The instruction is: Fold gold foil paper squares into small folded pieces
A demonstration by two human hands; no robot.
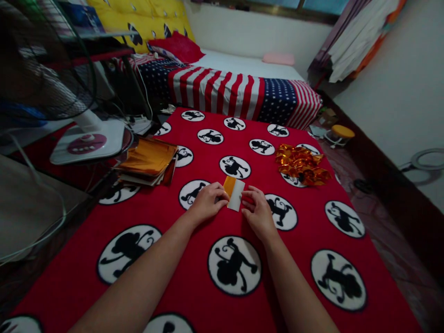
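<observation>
A small sheet of gold paper (229,183) lies on the red cloth, with a pale whitish panel (236,195) along its right side, as if folded over. My left hand (210,201) pinches the gold paper's left edge between thumb and fingers. My right hand (257,210) is at the sheet's right edge, its fingers curved and parted from the thumb, the fingertips at or just beside the pale panel. Left of the hands is a stack of gold paper sheets (149,157). On the right lies a heap of shiny folded gold foil pieces (301,164).
The red cloth (298,259) with monkey prints covers the surface under my hands. A fan with a white base (88,138) stands at the left. Behind is a bed with a striped, starred cover (222,90). A yellow-topped stool (342,132) is at the right.
</observation>
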